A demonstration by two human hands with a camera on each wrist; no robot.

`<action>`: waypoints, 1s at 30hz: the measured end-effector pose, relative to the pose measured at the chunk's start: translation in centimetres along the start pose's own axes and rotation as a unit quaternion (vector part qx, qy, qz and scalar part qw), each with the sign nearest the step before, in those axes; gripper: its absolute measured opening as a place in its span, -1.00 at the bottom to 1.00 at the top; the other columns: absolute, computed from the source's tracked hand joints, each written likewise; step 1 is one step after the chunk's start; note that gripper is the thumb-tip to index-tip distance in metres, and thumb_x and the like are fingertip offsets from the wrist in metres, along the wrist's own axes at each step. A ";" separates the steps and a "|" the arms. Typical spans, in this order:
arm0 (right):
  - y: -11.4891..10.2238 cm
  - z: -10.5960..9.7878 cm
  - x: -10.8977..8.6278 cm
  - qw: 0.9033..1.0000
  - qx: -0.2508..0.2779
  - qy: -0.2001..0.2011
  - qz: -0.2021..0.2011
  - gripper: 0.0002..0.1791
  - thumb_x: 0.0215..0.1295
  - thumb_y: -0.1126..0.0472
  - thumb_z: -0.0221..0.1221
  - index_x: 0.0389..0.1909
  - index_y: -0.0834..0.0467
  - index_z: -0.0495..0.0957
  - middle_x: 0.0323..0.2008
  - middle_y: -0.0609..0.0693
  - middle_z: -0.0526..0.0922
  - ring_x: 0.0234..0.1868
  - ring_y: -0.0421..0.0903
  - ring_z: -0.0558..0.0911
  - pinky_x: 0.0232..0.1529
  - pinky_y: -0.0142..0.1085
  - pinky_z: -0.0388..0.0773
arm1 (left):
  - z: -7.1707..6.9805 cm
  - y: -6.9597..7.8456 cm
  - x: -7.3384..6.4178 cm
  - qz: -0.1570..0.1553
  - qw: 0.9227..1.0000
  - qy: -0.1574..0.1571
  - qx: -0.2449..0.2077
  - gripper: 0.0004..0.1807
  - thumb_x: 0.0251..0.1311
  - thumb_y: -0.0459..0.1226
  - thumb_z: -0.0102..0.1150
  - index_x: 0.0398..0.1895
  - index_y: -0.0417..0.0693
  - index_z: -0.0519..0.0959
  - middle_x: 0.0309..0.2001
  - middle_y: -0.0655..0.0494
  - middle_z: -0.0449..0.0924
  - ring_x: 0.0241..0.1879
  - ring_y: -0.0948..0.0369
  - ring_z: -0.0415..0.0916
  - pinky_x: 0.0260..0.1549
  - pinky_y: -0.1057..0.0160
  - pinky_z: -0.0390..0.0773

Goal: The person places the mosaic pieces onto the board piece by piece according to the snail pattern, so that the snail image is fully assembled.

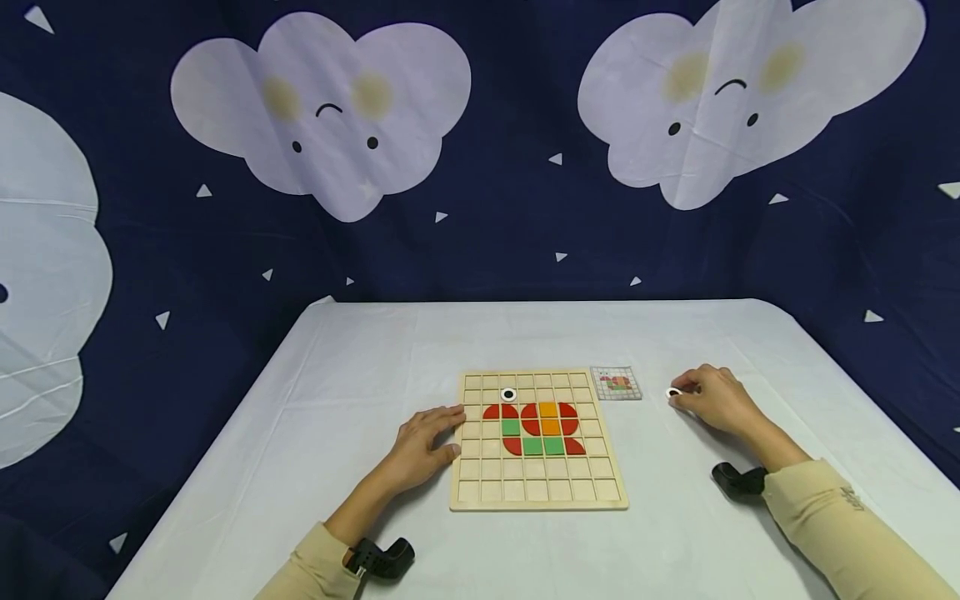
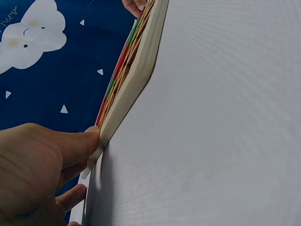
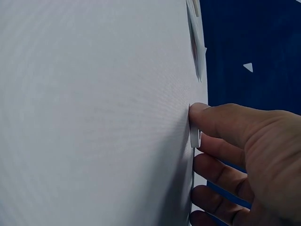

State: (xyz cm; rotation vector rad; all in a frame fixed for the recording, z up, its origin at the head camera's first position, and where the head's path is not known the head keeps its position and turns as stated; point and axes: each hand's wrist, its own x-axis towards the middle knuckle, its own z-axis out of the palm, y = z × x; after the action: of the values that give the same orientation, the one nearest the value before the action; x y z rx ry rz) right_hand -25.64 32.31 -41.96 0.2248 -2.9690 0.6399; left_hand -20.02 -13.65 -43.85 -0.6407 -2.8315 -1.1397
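Note:
A square wooden grid board (image 1: 491, 492) lies on the white table and carries red, green and orange pieces. Its upper part also holds one round white eye piece (image 1: 508, 395) with a black centre. Against the board's left edge rests my left hand (image 1: 420, 450), its fingers loosely extended and the thumb touching the edge; the left wrist view shows the thumb (image 2: 80, 146) at the wooden rim. Off to the right of the board, my right hand (image 1: 716, 398) pinches a second round eye piece (image 1: 673, 392) between thumb and fingers, low over the tabletop. The right wrist view shows that disc (image 3: 195, 135) edge-on.
A small pattern card (image 1: 617, 383) with a printed grid picture lies beside the board's upper right corner. Black wrist devices (image 1: 738, 482) sit on both forearms. Behind the table (image 1: 360, 375) hangs a dark blue curtain (image 1: 510, 242) with white clouds.

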 end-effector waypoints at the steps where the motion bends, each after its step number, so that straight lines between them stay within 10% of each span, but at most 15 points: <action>1: 0.0 0.0 0.0 1.000 -0.001 0.000 0.000 -0.63 0.09 0.13 0.28 -0.16 0.31 0.64 -0.23 0.26 0.61 -0.16 0.19 0.47 -0.19 0.04 0.36 | 0.0 0.0 0.0 0.000 1.000 0.000 0.000 -0.49 0.14 -0.32 0.22 0.21 -0.13 0.47 0.32 0.04 0.39 0.34 -0.05 0.20 0.25 -0.24 0.05; 15: -1.3 -0.1 0.1 1.000 0.002 0.013 -0.017 -0.69 0.08 0.17 0.27 -0.19 0.28 0.66 -0.26 0.22 0.64 -0.20 0.11 0.46 -0.25 -0.11 0.32 | 0.0 -0.1 -0.1 0.001 1.000 -0.004 -0.005 -0.49 0.15 -0.32 0.22 0.22 -0.13 0.46 0.32 0.03 0.37 0.34 -0.07 0.20 0.26 -0.25 0.03; 30: -10.1 1.6 1.5 0.995 0.053 -0.007 -0.085 -0.74 0.11 0.13 0.29 -0.19 0.15 0.66 -0.24 0.03 0.62 -0.17 -0.01 0.44 -0.19 -0.21 0.32 | 0.0 -0.1 0.0 0.000 1.000 -0.001 -0.006 -0.50 0.14 -0.32 0.22 0.20 -0.13 0.47 0.32 0.04 0.39 0.34 -0.06 0.20 0.28 -0.24 0.02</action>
State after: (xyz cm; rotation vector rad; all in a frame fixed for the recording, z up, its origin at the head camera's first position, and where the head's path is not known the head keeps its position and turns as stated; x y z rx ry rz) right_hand -25.53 22.33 -39.18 0.4868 -2.8909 0.7758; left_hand -20.08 -13.67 -43.87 -0.6427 -2.8286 -1.1563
